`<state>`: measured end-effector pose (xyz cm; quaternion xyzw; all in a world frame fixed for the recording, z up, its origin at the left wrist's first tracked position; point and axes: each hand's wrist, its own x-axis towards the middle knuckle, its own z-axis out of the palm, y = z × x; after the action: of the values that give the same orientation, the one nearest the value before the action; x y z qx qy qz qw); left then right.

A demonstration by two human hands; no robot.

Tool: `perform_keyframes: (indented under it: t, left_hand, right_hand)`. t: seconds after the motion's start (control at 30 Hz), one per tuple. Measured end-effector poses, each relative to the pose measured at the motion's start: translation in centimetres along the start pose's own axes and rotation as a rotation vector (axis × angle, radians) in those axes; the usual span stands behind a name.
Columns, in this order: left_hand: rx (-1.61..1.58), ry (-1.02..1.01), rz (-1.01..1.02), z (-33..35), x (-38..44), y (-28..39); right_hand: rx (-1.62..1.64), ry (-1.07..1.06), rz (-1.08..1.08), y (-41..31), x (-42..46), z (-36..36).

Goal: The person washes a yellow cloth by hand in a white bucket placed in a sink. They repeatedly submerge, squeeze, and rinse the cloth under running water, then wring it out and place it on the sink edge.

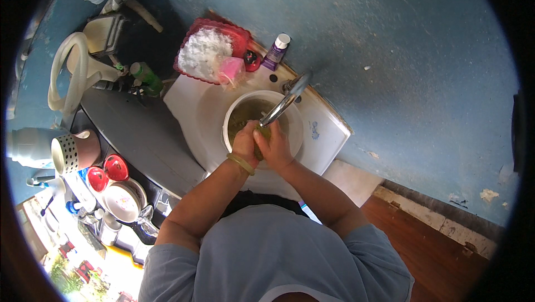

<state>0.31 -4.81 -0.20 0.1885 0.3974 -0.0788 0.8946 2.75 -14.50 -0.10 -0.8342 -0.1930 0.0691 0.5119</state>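
Note:
My left hand (245, 139), with a yellowish bangle (240, 164) at its wrist, and my right hand (273, 146) press together around a green item (262, 139). Fingers cover most of it, so I cannot tell what it is. Both hands are over the near part of a round white tub (227, 123) that stands in a white washbasin (330, 141). Murky greenish-brown water (246, 113) fills part of the tub. Just above my fingers ends the spout of a curved chrome faucet (284, 103); no stream from it can be made out.
At the basin's back corner are a red plastic basket (246, 36) of white powdery material (202, 51), a pink packet (231, 70) and a purple tube (276, 52). A dark grey rounded surface (142, 122) adjoins on the left, with bowls (121, 202) and red cups (115, 167) beyond. A blue wall (397, 72) borders the right.

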Motion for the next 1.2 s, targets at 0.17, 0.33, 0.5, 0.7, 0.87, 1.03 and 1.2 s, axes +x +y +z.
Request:
perform_keyframes:
  t: [0.17,0.33,0.5,0.7,0.87,1.03,1.2]
  left_hand:
    - [0.033,0.046,0.004,-1.0,0.5,-0.9]
    - [0.028,0.059,0.037,-1.3,0.4,-2.0]
    - [0.142,-0.091,0.05,0.4,-1.3,-2.9]
    - [0.357,-0.105,-0.015,1.4,-2.0,-2.1]
    - [0.332,0.138,0.043,-1.1,-0.6,-0.2]
    - [0.404,0.185,0.149,-1.9,0.1,0.0]
    - [0.373,0.214,0.182,-2.1,0.1,0.3]
  right_hand:
    - [0.077,-0.035,0.162,0.9,0.2,0.2]
    - [0.211,0.047,0.185,2.4,-0.1,0.6]
    - [0.208,0.007,0.297,2.3,-0.5,-2.9]
    - [-0.026,0.135,0.173,1.4,-1.0,-9.5]
    - [-0.021,0.517,0.227,3.7,-1.1,-13.3]
    - [-0.471,0.254,0.242,10.9,-1.8,-13.3]
    - [-0.774,-0.075,0.464,6.1,-0.4,-12.2]
